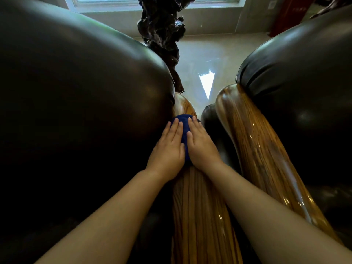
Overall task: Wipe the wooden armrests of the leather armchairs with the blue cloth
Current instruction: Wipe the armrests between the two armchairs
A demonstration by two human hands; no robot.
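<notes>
A striped, glossy wooden armrest [198, 206] of the left dark leather armchair [76, 96] runs up the middle of the head view. The blue cloth [184, 121] lies across it near its far rounded end. My left hand [168, 147] and my right hand [200, 143] lie flat side by side on the cloth, fingers pointing away from me, pressing it onto the wood. Most of the cloth is hidden under the palms. A second wooden armrest [257, 149] belongs to the right leather armchair [301, 77].
A dark gnarled wood sculpture [162, 35] stands on the shiny pale floor [207, 60] just beyond the armrests. A window [209, 0] lines the far wall. A narrow dark gap separates the two armrests.
</notes>
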